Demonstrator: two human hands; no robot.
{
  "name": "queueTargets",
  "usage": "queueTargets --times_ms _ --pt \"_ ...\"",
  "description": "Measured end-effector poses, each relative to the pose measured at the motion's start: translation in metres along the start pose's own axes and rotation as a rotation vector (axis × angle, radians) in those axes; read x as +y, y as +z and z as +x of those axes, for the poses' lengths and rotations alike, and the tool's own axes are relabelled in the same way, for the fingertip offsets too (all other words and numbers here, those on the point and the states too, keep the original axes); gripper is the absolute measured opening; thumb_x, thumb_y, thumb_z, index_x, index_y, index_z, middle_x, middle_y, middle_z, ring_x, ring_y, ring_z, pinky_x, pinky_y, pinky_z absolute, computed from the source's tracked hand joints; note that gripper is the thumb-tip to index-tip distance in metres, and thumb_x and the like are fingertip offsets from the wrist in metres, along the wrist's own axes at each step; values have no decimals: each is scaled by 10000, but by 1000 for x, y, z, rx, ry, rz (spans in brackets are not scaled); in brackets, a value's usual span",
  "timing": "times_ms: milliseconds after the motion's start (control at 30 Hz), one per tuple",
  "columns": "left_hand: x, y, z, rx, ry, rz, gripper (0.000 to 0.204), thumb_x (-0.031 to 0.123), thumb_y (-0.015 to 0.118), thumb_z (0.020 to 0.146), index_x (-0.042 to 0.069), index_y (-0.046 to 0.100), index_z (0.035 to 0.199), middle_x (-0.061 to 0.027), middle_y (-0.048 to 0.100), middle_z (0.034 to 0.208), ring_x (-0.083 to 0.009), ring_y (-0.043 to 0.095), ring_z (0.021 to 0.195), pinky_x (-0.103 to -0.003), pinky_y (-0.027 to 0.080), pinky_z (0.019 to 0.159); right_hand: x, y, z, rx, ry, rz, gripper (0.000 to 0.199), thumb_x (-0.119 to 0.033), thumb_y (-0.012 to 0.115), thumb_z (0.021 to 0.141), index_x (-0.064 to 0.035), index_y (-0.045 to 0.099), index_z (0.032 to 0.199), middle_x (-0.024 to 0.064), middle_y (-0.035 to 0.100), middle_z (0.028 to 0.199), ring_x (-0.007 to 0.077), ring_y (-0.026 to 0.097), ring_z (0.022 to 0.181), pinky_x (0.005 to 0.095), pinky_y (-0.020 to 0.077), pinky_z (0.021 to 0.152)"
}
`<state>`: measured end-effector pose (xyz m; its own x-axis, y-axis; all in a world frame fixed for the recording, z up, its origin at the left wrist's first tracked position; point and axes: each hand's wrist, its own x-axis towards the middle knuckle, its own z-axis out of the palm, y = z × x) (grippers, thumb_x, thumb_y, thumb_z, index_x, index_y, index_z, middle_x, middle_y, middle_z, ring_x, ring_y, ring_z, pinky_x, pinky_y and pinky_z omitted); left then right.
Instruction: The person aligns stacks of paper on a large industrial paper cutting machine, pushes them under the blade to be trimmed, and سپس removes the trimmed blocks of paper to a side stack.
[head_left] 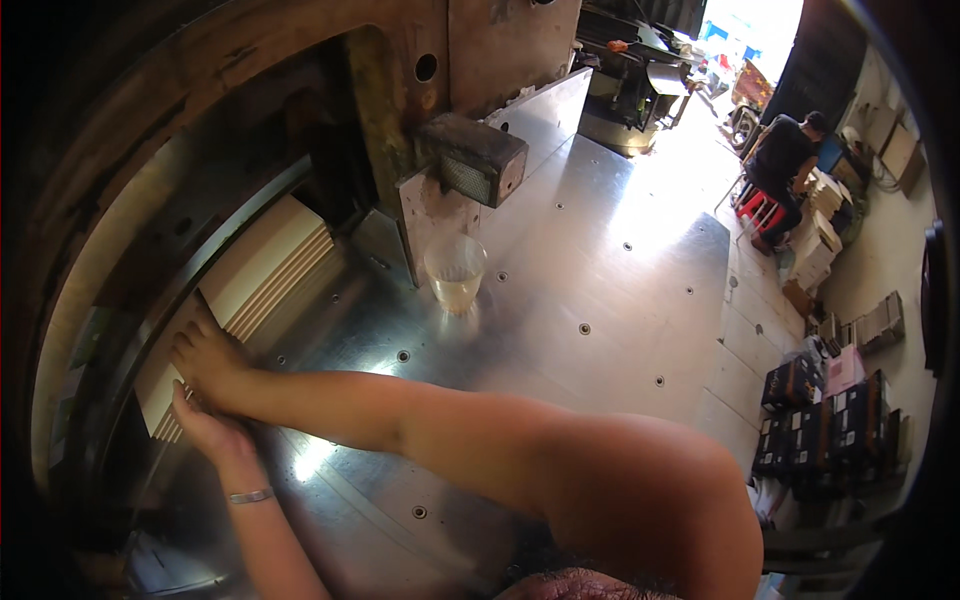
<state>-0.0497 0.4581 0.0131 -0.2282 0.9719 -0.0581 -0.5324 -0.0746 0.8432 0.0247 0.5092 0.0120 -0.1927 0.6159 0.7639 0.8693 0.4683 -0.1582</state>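
Stacked cream sheets (265,265) are lying under the cutter's clamp at the far left of the steel surface (600,270). Their near edge is pressed by the right hand (205,360) and left hand (210,428), fingers flat, nothing gripped. Uneven pressure could skew the pile; the plastic cup (455,272) nearby could be knocked over.

- Dark boxes with coloured prints (820,425) are stacked at the lower right.
- A pink package (845,368) lies on them.
- Pale cartons (818,245) are piled at the upper right.
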Motion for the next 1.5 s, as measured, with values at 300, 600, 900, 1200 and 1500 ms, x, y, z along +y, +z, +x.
queueTargets --times_ms 300,600,900,1200,1500 --pt "10 0 -7 -30 -92 -81 681 484 508 1057 -56 465 1469 -184 548 1472 -278 514 1377 -416 378 1171 -8 -2 3 -72 11 -23 403 -318 663 833 -59 714 1137 107 678 1175 296 564 1211 541 194 1248" --pt "13 4 -12 -10 -74 -16 704 505 480 1062 -82 474 1451 -192 540 1477 -279 528 1368 -403 401 1162 -6 -10 6 -280 3 -50 485 -389 689 837 -60 706 1194 105 674 1229 293 555 1272 602 106 1272" --pt "16 8 -9 -13 -69 -65 690 487 456 1083 -83 449 1471 -201 529 1483 -277 504 1386 -411 374 1178 -3 -17 16 -407 9 -36 575 -457 717 824 -103 710 1277 79 670 1317 274 554 1321 597 92 1271" --pt "13 8 -10 -58 -90 -61 667 484 453 1084 -75 485 1447 -193 552 1463 -278 525 1363 -415 386 1164 0 -9 11 -301 27 -15 535 -452 693 851 -102 717 1255 82 683 1272 278 564 1298 606 113 1261" --pt "10 4 -16 -27 -80 -99 636 464 451 1077 -22 485 1485 -182 547 1497 -305 521 1387 -442 383 1192 -8 -16 12 -366 -8 50 515 -424 681 854 -106 737 1255 129 677 1349 286 541 1376 638 118 1254"
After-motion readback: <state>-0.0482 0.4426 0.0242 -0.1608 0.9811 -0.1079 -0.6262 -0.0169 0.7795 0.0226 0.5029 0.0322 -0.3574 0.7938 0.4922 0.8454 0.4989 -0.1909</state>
